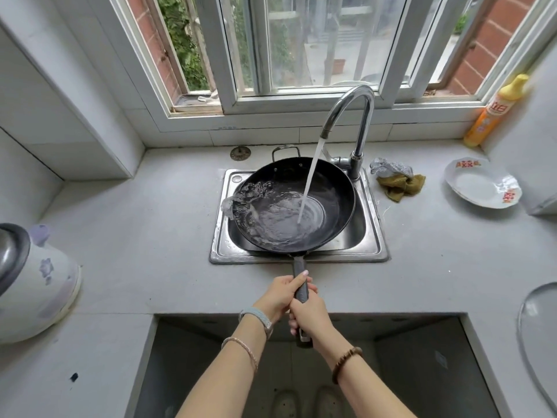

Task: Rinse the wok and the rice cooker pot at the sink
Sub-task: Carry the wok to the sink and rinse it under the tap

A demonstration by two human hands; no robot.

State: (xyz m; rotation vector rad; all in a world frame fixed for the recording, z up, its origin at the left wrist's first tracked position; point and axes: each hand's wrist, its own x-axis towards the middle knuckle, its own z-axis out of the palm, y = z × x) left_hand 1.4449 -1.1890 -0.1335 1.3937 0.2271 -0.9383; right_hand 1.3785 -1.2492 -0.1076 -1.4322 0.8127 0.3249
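Tilted over the sink point(373, 245) with the wok point(337, 188), left rim low, water spilling off that edge, tap stream point(310, 176) striking its middle. Straight ahead on the far side of both hands, with the long handle point(300, 267) running far-to-near toward the body. Curled tight round that handle: left hand point(281, 294) farther up, nearer the pan; right hand point(309, 316) just behind, toward the end. Red characters on the orange bottle point(485, 122) at far right, too small to read.
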